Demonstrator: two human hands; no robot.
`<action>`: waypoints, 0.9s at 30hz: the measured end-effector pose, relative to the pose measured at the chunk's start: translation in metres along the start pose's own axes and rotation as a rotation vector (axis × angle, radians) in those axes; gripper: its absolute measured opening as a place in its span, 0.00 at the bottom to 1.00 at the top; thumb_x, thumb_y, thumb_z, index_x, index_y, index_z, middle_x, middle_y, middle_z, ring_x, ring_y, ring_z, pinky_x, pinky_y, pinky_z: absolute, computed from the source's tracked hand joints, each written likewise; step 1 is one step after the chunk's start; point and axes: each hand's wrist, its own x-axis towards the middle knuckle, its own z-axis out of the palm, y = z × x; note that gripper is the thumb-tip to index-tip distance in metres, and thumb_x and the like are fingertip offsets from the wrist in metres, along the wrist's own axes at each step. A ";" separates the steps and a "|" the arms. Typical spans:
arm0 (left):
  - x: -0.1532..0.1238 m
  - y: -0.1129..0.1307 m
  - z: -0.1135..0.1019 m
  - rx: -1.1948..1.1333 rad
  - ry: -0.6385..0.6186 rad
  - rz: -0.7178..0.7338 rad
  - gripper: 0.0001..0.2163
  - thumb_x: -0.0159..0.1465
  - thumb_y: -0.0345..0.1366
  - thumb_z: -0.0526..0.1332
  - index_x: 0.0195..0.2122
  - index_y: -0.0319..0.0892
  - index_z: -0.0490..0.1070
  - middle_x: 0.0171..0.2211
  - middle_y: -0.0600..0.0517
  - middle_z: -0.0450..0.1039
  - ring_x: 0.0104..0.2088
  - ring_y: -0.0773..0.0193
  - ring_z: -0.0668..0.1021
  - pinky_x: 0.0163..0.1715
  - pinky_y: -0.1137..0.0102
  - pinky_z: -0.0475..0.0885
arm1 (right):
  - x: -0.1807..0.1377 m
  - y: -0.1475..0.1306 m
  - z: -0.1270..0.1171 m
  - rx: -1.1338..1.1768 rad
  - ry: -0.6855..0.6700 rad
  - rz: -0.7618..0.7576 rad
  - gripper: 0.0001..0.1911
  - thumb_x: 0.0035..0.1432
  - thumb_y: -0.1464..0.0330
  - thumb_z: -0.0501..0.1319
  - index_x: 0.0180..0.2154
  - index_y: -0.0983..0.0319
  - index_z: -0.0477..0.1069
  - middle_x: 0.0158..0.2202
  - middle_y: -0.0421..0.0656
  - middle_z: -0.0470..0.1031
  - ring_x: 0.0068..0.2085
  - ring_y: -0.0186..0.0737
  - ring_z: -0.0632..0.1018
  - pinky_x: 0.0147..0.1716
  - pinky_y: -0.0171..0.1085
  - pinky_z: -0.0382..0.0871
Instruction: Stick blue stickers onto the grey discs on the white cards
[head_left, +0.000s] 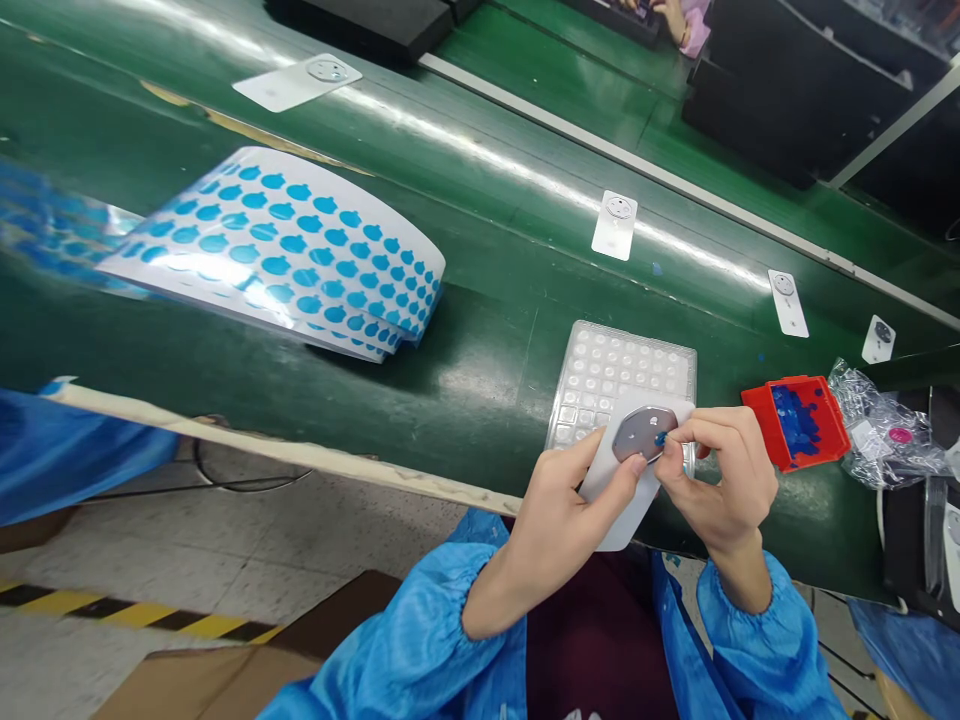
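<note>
- Here, head view: the left hand (566,530) has its fingers closed, gripping the white backing card (619,515) with the thumb pressed on its face.
- The right hand (724,480) has its fingers curled, the fingertips pinched on a small blue tab (661,438) lying on the grey oval disc (637,437); the disc sits on the card, held between both hands.
- 12 o'clock from the hands: a clear blister tray (637,342) on the green conveyor belt (480,265), partly beneath the card.
- 3 o'clock: a red tray (795,422) holding blue pieces, then a crumpled clear plastic bag (881,435).
- 10 o'clock: a curled sheet of blue die-cut labels (281,245) on the belt.
- 1 o'clock: white cards (615,225) in a row along the belt, each bearing a small round part.
- Far 12 o'clock: a co-worker's hand (673,12) at a neighbouring belt.
</note>
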 end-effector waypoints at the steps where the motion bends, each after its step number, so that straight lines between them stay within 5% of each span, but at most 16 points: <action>1: 0.000 0.000 0.000 -0.006 -0.002 -0.007 0.11 0.72 0.37 0.63 0.32 0.42 0.75 0.22 0.58 0.67 0.20 0.70 0.65 0.22 0.73 0.63 | 0.000 0.000 0.000 0.002 0.002 0.002 0.11 0.65 0.78 0.65 0.41 0.55 0.72 0.32 0.38 0.77 0.32 0.38 0.77 0.32 0.38 0.72; 9: 0.006 0.002 -0.002 -0.021 -0.019 -0.051 0.08 0.71 0.37 0.64 0.44 0.41 0.81 0.33 0.53 0.81 0.31 0.64 0.77 0.31 0.73 0.72 | -0.001 0.000 0.000 0.022 -0.029 -0.013 0.10 0.66 0.77 0.65 0.41 0.55 0.71 0.32 0.39 0.77 0.33 0.38 0.77 0.31 0.38 0.72; 20: 0.011 0.007 -0.002 0.035 0.015 -0.069 0.07 0.71 0.39 0.63 0.40 0.41 0.78 0.30 0.54 0.78 0.26 0.66 0.75 0.28 0.72 0.71 | -0.005 -0.001 -0.003 0.034 -0.077 0.016 0.12 0.66 0.78 0.67 0.46 0.56 0.74 0.36 0.40 0.78 0.35 0.37 0.78 0.33 0.36 0.74; 24: 0.011 0.005 0.001 0.018 0.017 -0.050 0.07 0.71 0.38 0.62 0.40 0.41 0.78 0.29 0.54 0.77 0.26 0.65 0.75 0.26 0.73 0.70 | -0.011 -0.007 -0.001 0.228 -0.048 0.360 0.21 0.66 0.72 0.67 0.59 0.57 0.73 0.53 0.49 0.78 0.46 0.43 0.82 0.36 0.38 0.80; 27: 0.009 0.001 0.004 0.036 -0.026 -0.024 0.07 0.71 0.37 0.62 0.39 0.41 0.78 0.26 0.55 0.76 0.25 0.66 0.75 0.25 0.74 0.69 | -0.015 -0.011 0.004 0.576 -0.228 0.652 0.17 0.69 0.66 0.63 0.57 0.59 0.76 0.53 0.49 0.81 0.49 0.47 0.83 0.42 0.41 0.81</action>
